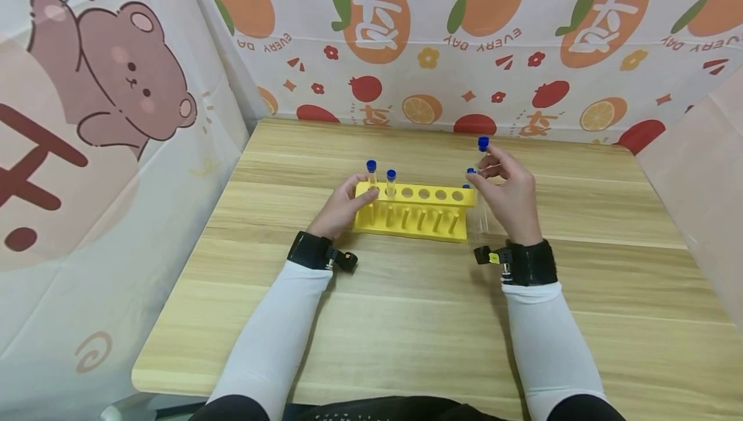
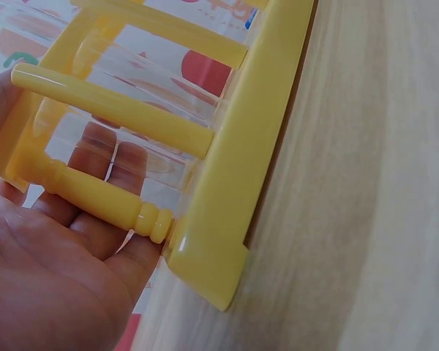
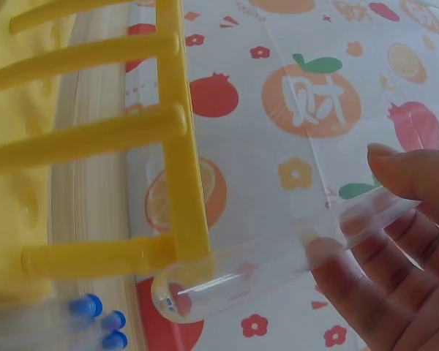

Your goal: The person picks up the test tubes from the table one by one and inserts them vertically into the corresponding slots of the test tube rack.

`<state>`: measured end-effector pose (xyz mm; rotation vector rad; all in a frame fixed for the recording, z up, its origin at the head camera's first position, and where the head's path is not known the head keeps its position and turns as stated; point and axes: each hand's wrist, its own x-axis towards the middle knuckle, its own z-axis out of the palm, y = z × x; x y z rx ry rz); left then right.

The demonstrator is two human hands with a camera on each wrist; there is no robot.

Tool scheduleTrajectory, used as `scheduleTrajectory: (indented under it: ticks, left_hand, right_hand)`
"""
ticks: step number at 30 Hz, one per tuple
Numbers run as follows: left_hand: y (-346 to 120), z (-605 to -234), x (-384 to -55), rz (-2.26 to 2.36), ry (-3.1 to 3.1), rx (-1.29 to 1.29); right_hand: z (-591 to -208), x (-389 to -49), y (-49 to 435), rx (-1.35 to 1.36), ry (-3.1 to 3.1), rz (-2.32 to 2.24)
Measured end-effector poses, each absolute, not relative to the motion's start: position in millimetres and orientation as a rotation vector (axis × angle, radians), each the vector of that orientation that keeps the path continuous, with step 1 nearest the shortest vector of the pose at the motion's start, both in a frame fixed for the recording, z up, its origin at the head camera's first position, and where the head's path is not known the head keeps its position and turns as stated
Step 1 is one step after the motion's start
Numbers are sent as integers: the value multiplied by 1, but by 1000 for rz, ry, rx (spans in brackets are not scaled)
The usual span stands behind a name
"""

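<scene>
A yellow test tube rack (image 1: 415, 201) stands on the table. My left hand (image 1: 339, 209) grips its left end; in the left wrist view its fingers reach behind the yellow end post (image 2: 102, 203). Two clear test tubes with blue caps (image 1: 371, 166) stand upright in the leftmost holes. Beside the rack's right end, my right hand (image 1: 515, 198) pinches a clear test tube (image 3: 256, 267) between thumb and fingers. This tube's blue cap (image 1: 483, 142) points up, and its rounded bottom overlaps the rack's edge in the right wrist view.
More blue-capped tubes (image 3: 86, 306) lie low by the rack's right end, partly hidden behind my right hand in the head view. The wooden table (image 1: 395, 318) ends at a patterned cloth (image 1: 441, 79) at the back. Cloth also hangs at both sides.
</scene>
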<state>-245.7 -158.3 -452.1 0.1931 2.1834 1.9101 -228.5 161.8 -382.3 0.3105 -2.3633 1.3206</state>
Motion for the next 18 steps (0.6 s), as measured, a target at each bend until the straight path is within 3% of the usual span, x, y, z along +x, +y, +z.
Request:
scheduleTrajectory:
  ticks: [18]
  left_hand:
    - [-158, -451, -244, 1924, 2174, 187]
  right_hand:
    - [-374, -233, 132, 514, -2236, 1385]
